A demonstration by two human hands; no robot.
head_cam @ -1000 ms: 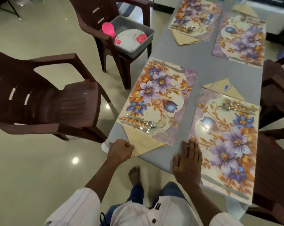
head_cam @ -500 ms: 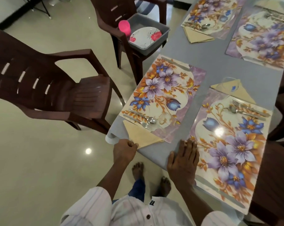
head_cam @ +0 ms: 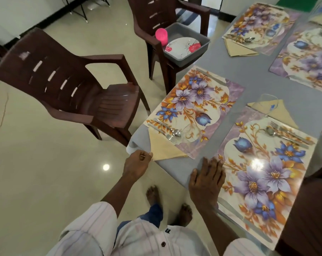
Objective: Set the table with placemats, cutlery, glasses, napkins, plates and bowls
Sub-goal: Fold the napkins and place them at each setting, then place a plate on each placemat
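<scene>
Table-setting nears its final stage: a person is truing up the near-left place. The left hand (head_cam: 137, 164), fingers curled, is pinching the tip of the beige napkin (head_cam: 163, 146) between thumb and forefinger, seemingly to line its point up with the table corner. The right hand (head_cam: 206, 179) is lying flat and relaxed on the grey table (head_cam: 263, 78). Its straight fingertips are touching the rim of the right-hand placemat (head_cam: 267, 172), apparently to steady the person or keep that slick mat from sliding.

The napkin, a soft matte cloth folded into a triangle, is sitting at six o'clock of the left-hand placemat (head_cam: 195, 108), against its short edge. A steel fork (head_cam: 167, 134) and spoon (head_cam: 175, 133) are lying side by side across the join, and a flat knife (head_cam: 210, 75) is resting along the mat's twelve o'clock edge. Both mats are glossy rectangles printed with purple and blue flowers, and the right one is throwing back a ceiling light.

A clear glass (head_cam: 267, 106) is standing on a second napkin (head_cam: 284, 115) at twelve o'clock of the right mat. No plate or bowl is lying on the mats in view. A floral plate (head_cam: 182, 46) and a pink cup (head_cam: 161, 36) are waiting in a grey plastic tub (head_cam: 184, 59) on a brown moulded chair (head_cam: 156, 15) at eleven o'clock of the left mat, so crockery looks to be the remaining job.
</scene>
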